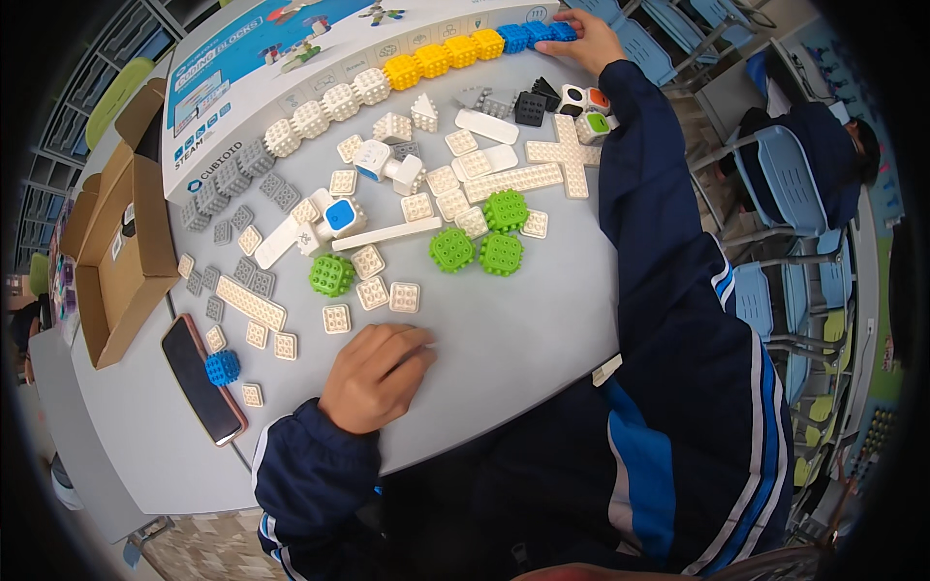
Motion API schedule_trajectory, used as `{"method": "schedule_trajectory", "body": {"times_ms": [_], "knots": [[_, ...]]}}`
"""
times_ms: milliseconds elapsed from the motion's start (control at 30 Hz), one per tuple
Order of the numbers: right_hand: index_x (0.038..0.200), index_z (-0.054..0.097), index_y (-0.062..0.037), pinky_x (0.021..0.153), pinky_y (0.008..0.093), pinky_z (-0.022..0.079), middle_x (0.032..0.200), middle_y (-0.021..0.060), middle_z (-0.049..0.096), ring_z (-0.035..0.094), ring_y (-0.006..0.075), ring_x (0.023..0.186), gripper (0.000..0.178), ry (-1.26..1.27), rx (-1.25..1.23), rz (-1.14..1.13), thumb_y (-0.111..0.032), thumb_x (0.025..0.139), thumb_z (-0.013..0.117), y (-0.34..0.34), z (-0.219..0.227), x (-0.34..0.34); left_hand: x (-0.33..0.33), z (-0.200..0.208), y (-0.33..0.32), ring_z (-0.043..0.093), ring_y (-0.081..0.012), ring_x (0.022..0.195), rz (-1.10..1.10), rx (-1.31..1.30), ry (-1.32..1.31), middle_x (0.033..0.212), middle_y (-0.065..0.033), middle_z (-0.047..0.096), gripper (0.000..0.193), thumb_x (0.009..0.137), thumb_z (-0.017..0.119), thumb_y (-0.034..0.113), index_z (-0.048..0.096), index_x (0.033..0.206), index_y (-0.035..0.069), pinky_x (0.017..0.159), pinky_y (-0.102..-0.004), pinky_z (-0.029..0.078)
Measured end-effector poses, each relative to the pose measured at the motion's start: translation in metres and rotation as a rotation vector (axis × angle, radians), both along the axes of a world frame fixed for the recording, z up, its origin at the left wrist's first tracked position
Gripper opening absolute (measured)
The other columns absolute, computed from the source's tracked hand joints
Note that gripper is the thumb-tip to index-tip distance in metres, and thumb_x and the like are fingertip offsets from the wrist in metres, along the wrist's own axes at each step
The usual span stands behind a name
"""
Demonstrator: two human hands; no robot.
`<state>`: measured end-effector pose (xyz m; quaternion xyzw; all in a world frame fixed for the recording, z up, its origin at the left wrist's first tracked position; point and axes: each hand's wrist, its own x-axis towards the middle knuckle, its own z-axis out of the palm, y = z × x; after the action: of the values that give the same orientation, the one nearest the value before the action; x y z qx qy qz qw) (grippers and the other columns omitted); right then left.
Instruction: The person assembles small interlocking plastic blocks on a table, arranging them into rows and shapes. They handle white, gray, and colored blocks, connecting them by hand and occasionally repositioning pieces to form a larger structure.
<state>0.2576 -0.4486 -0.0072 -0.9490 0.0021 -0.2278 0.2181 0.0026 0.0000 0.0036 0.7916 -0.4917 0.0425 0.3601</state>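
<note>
I have only one view, from a camera worn on my head, looking steeply down over the grey table (523, 339) in front of me. It sits close enough that my own sleeves fill the lower part of the picture, rising from the bottom edge, and my left hand (376, 376) lies near the middle. The table's far end, with the row of blocks (387, 77) and my right hand (589, 39), reaches the top edge. The lens is a wide fisheye: the table edges bow, the corners go black, and blue chairs (790, 179) curve along the right rim.
</note>
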Motion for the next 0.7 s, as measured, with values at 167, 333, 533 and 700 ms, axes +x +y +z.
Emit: {"method": "schedule_trajectory", "body": {"times_ms": [167, 333, 533, 700], "knots": [[0.113, 0.064, -0.0018, 0.087, 0.0363, 0.054, 0.104, 0.0153, 0.070, 0.067, 0.0249, 0.098, 0.058, 0.028, 0.168, 0.057, -0.017, 0.065, 0.090, 0.013, 0.009, -0.002, 0.000, 0.001, 0.001, 0.064, -0.0294, 0.087, 0.005, 0.005, 0.006, 0.102, -0.0124, 0.066, 0.029, 0.062, 0.066, -0.007, 0.067, 0.090, -0.001, 0.072, -0.0380, 0.052], [0.115, 0.061, -0.0033, 0.089, 0.0374, 0.054, 0.106, 0.0148, 0.070, 0.067, 0.0252, 0.100, 0.060, 0.010, 0.275, 0.088, -0.010, 0.063, 0.091, 0.000, -0.004, 0.012, 0.000, 0.002, 0.000, 0.064, -0.0299, 0.087, 0.002, 0.003, 0.006, 0.102, -0.0127, 0.065, 0.028, 0.062, 0.066, -0.007, 0.067, 0.090, -0.001, 0.072, -0.0381, 0.051], [0.119, 0.057, -0.0042, 0.088, 0.0362, 0.053, 0.104, 0.0121, 0.069, 0.065, 0.0230, 0.100, 0.061, 0.038, 0.263, 0.094, -0.009, 0.067, 0.088, -0.003, -0.009, 0.014, 0.000, -0.003, 0.003, 0.063, -0.0297, 0.087, 0.001, 0.002, 0.012, 0.102, -0.0132, 0.065, 0.027, 0.063, 0.066, -0.007, 0.067, 0.090, -0.001, 0.071, -0.0381, 0.051], [0.126, 0.054, -0.0038, 0.090, 0.0371, 0.053, 0.115, 0.0142, 0.065, 0.064, 0.0220, 0.105, 0.068, 0.097, 0.282, 0.208, -0.010, 0.068, 0.088, -0.007, -0.002, 0.015, -0.002, 0.000, 0.004, 0.063, -0.0292, 0.087, 0.010, 0.007, -0.010, 0.103, -0.0136, 0.065, 0.028, 0.063, 0.067, -0.006, 0.068, 0.091, -0.001, 0.071, -0.0379, 0.051]]}}
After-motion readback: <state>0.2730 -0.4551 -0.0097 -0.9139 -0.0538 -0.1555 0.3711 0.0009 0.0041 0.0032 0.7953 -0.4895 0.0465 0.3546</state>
